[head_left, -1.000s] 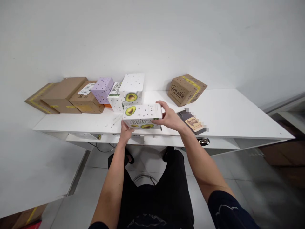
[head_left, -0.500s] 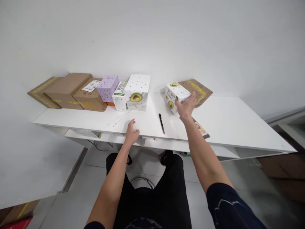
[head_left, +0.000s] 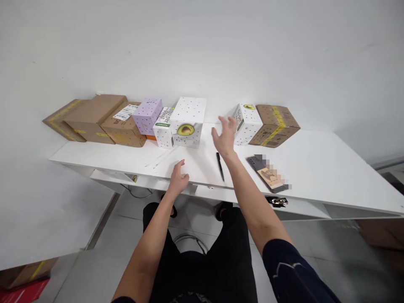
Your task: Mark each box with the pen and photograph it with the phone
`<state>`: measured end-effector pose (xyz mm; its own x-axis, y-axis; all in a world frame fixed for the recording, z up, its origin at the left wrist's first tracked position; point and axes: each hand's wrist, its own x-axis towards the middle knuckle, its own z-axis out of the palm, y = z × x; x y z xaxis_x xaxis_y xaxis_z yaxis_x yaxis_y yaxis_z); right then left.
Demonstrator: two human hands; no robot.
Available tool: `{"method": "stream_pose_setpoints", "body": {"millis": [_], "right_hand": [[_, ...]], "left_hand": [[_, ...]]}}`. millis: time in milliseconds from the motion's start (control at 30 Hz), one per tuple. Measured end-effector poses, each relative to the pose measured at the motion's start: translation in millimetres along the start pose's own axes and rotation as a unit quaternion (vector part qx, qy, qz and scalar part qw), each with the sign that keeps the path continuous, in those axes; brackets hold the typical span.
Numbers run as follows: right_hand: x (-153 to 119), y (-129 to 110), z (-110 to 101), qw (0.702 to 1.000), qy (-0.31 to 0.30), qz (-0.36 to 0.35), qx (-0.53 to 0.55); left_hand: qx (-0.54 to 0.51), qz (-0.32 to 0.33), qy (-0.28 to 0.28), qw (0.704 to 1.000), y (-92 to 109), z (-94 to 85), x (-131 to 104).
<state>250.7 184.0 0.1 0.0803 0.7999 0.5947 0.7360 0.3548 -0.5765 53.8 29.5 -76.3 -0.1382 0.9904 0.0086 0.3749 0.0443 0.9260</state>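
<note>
My right hand [head_left: 226, 136] is empty, fingers apart, over the table just left of a small white avocado-print box [head_left: 249, 126]. That box stands flush against a taped brown carton [head_left: 277, 126]. My left hand [head_left: 179, 179] hovers by the table's front edge, thumb and fingers parted, holding nothing. Between the hands lies a black pen [head_left: 220, 166]. Beyond it stands a larger white box with an avocado picture [head_left: 189, 120], beside a narrow white "Super Meal" box [head_left: 164, 130]. A phone in a patterned case [head_left: 267, 174] lies right of my right forearm.
A lilac dotted box [head_left: 147, 115] sits on something orange next to the narrow box. Further left, several brown cartons [head_left: 94, 118] line the wall on the white table [head_left: 322, 168]. Under the tabletop runs an open shelf [head_left: 303, 206] with a dark shiny item on it.
My right hand has let go of the small avocado-print box, now standing against the brown carton, and moved left. My left hand stays much the same. The view has shifted slightly.
</note>
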Motion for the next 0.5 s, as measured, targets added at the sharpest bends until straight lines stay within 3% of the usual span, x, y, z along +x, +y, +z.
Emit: {"method": "stream_pose_setpoints", "body": {"millis": [100,200,267,367,500], "right_hand": [[6.6,-43.3,14.7,0.996,-0.082,-0.041,-0.014],[16.4,-58.9,21.8,0.988,-0.151,-0.019,-0.022],[21.0,-53.3,20.5,0.985,-0.169,-0.009,-0.013],[23.5,-35.0,12.2,0.988,-0.155,-0.002,0.02],[22.7,-22.4,2.2,0.986,-0.147,0.024,0.074]], "left_hand": [[-0.033,-0.002,0.017,0.999,-3.7,0.4,4.5],[-0.053,-0.013,0.046,0.997,-0.1,-9.6,18.6],[-0.053,0.013,0.079,0.995,9.9,-22.9,36.8],[-0.065,0.106,0.133,0.983,35.2,-42.6,78.4],[-0.107,0.173,0.104,0.974,72.5,-42.0,134.5]]}}
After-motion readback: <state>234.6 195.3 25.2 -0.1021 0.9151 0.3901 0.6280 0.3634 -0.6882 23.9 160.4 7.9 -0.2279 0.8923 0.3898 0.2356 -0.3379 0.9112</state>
